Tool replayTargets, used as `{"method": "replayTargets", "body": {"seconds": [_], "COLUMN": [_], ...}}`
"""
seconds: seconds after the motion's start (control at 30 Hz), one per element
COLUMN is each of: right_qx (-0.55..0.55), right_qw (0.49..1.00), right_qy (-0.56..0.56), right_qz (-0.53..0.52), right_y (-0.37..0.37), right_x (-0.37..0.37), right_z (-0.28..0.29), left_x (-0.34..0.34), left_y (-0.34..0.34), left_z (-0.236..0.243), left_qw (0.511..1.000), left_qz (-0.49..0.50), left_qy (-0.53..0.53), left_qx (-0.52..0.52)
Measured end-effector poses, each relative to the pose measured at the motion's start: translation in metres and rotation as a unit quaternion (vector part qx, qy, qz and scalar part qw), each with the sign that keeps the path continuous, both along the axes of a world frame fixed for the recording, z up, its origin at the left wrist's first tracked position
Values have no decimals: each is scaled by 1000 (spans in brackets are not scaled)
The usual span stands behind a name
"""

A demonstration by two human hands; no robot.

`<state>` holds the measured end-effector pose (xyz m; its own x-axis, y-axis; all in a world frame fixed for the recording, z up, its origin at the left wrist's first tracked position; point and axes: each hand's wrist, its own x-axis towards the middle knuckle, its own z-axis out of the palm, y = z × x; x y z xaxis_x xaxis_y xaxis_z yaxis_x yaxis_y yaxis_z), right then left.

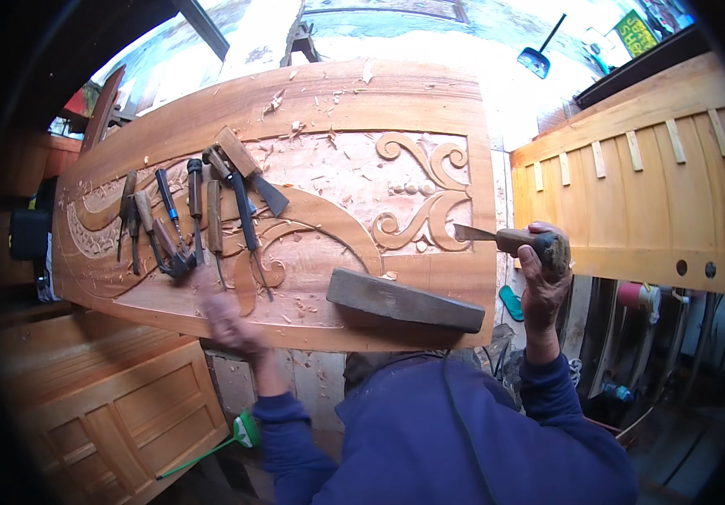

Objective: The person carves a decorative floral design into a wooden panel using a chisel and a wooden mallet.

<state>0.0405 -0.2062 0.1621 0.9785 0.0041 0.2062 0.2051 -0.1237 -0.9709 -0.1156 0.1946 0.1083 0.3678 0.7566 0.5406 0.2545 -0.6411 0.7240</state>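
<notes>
My right hand [543, 278] is closed round the thick wooden handle of a chisel [473, 233], its flat blade pointing left over the panel's right edge. Motion blurs my left hand [232, 324], low over the panel's near edge beside a group of carving tools; its fingers are smeared. Those tools include a blue-handled chisel [166, 195], a dark-handled chisel [195, 194] and several wooden-handled gouges [129, 198]. Above them lies a mallet-like wooden block [237, 151]. The wooden panel [430, 282] bears carved scrolls [413, 223] at its right end.
A long tapered wooden block [404, 300] lies on the panel's near right part. Wood shavings [274, 103] are scattered about. A slatted panel [632, 210] stands at right, a panelled door [135, 404] at lower left. A green broom [244, 429] and dustpan [535, 61] are beyond the panel's edges.
</notes>
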Motion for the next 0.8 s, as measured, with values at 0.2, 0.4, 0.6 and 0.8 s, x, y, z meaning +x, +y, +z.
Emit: {"method": "replayTargets", "body": {"seconds": [0.2,0.4,0.6,0.8], "right_qx": [-12,-37,-30,100], "right_qw": [1000,997,995,976], "right_qy": [-2,-48,-46,46], "right_qz": [-14,-40,82,188], "right_y": [12,7,8,6], "right_x": [-33,-66,-80,-73], "right_z": [14,13,9,1], "left_x": [110,110,87,74], "left_y": [-94,-73,-186,-202], "left_z": [25,5,87,76], "left_qw": [794,798,759,793], "left_qz": [-550,-304,-646,-608], "left_qy": [254,450,68,32], "left_qx": [46,260,45,35]}}
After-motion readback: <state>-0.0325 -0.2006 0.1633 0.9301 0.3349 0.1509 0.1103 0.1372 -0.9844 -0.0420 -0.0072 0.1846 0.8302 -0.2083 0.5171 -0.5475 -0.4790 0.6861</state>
